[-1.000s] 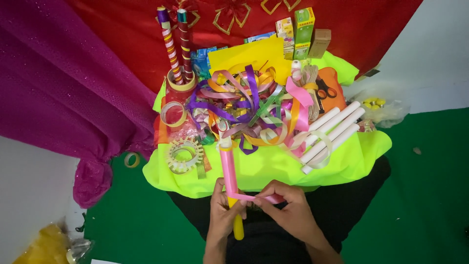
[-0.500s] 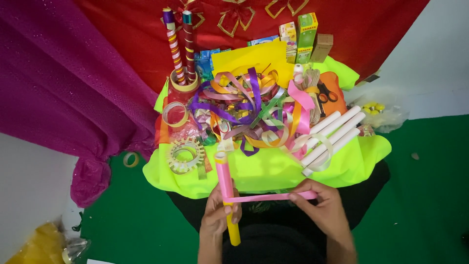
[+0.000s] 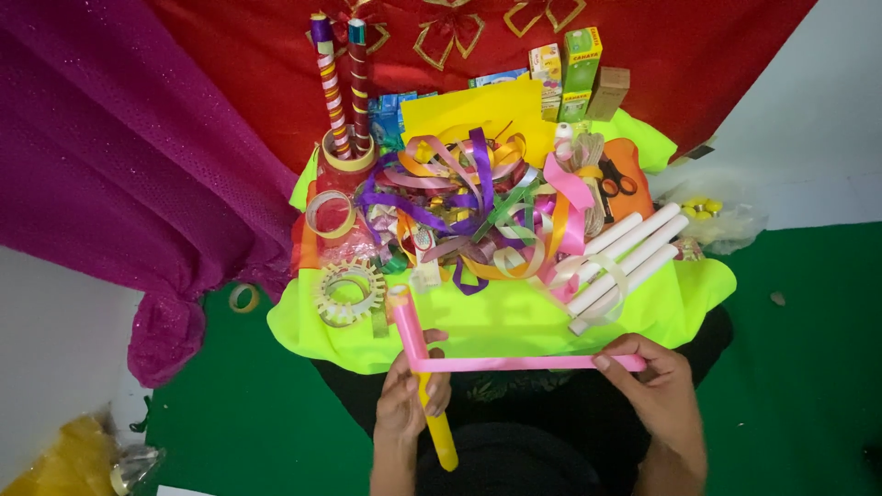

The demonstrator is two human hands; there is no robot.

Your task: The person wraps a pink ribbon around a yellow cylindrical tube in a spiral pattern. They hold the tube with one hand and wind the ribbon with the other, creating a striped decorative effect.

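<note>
My left hand (image 3: 411,397) grips a paper stick (image 3: 439,439) whose lower part is yellow and whose upper part is wound in pink ribbon. A strip of pink ribbon (image 3: 524,364) runs taut from the stick to the right, where my right hand (image 3: 652,386) pinches its free end. Both hands are just in front of the low table draped in neon-yellow cloth (image 3: 496,321).
On the cloth lie a tangle of coloured ribbons (image 3: 469,207), several white paper sticks (image 3: 625,262), tape rolls (image 3: 331,213), scissors (image 3: 614,179), two wrapped sticks (image 3: 335,87) standing in a roll, and small boxes (image 3: 574,60). Red and magenta cloth hang behind; green floor below.
My right hand has drawn the pink ribbon out to the right, from close to the stick to a long taut strip. The stick has tilted a little.
</note>
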